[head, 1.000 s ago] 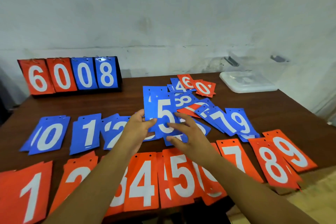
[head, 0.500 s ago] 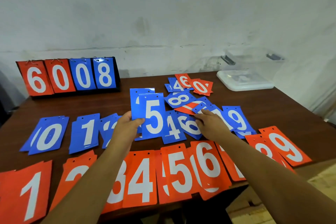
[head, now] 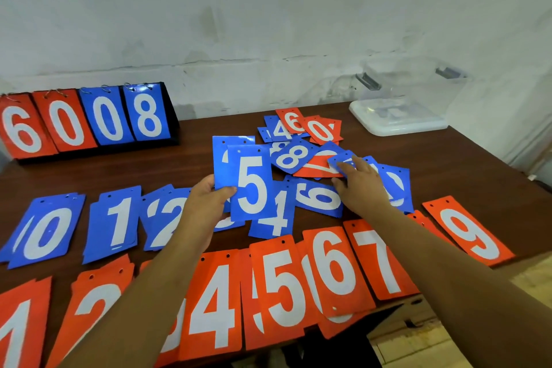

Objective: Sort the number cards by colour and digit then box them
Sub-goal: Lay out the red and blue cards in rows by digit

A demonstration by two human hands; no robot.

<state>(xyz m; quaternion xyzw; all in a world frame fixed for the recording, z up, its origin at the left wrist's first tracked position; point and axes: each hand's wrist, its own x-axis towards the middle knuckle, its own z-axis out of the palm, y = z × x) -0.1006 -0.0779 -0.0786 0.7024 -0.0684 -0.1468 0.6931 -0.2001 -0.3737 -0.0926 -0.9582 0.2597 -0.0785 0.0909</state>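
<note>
Right hand (head: 363, 188) reached farther, left hand (head: 206, 200) pinching cards (head: 252, 185).

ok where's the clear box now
Head view: the clear box sits at the table's far right corner, right of the orange 0 card.

One scoreboard (head: 86, 122), one clear box (head: 412, 98) — two hands (head: 206, 203) (head: 363, 188)

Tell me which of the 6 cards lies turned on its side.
The blue 6, beside the right hand: its digit lies sideways. The front-row red 6, far-pile red 6 and scoreboard 6 read upright.
</note>
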